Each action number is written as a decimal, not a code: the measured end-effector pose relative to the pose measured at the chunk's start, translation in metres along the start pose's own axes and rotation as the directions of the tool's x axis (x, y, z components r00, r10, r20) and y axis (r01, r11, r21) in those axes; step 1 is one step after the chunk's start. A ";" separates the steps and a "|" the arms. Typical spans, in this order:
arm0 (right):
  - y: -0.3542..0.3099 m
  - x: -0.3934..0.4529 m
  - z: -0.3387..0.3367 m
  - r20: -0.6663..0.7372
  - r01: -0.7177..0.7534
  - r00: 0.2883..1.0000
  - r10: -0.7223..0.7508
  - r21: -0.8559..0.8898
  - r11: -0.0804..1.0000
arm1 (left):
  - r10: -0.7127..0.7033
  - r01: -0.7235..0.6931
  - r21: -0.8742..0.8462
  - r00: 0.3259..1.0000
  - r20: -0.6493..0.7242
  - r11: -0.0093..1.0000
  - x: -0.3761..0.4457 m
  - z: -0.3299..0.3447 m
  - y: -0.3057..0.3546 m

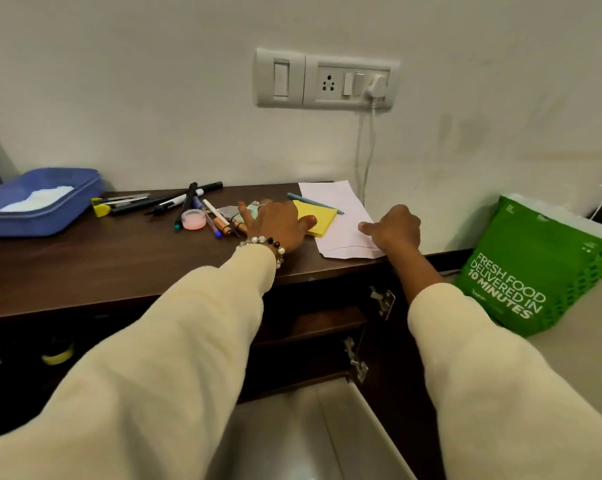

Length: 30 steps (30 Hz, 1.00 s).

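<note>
My left hand (277, 223) lies on the dark wooden tabletop (119, 258) with its fingers spread. Its thumb rests on a yellow sticky-note pad (322, 213), and its index finger reaches toward a heap of pens and markers (188, 202). My right hand (395, 230) rests on a white envelope (341, 233) near the table's front right corner. One digit stretches left across the paper; the back of the hand hides the other fingers. A light blue pen (310, 200) lies across the pad and the envelope.
A blue plastic tray (40, 206) sits at the table's left end, with a pink round container (193, 219) among the pens. A green delivery bag (514, 271) leans at the right. Below the tabletop a cabinet stands open, its hinges (382, 301) showing. A charger (375, 86) is plugged into the wall socket.
</note>
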State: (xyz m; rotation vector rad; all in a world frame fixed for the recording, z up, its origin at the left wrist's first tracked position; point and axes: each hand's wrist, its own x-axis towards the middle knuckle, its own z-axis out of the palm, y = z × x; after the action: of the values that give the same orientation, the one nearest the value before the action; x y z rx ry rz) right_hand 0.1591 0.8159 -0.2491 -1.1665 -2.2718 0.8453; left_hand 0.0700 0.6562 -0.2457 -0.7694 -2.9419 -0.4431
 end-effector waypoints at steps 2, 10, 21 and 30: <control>-0.005 0.003 0.010 -0.001 0.048 0.999 -0.048 -0.089 0.995 | 0.008 -0.009 0.057 1.000 0.008 0.998 0.007 0.005 0.012; -0.029 0.015 0.029 -0.027 0.027 0.999 -0.030 -0.102 0.994 | -0.026 0.032 0.085 0.997 -0.072 0.996 0.022 0.020 0.028; -0.019 0.024 0.019 0.051 -0.115 0.992 0.116 -0.030 0.993 | -0.096 0.098 -0.038 0.994 0.050 0.994 0.035 0.016 0.029; -0.026 0.016 0.019 -0.119 0.010 0.993 0.000 0.081 0.997 | -0.133 0.098 -0.291 0.986 -0.103 0.952 0.024 0.014 0.027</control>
State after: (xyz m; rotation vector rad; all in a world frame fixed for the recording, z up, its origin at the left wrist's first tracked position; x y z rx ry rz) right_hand 0.1246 0.8114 -0.2428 -1.1431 -2.1238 0.8353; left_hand 0.0624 0.6942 -0.2488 -0.5701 -2.8523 -0.9058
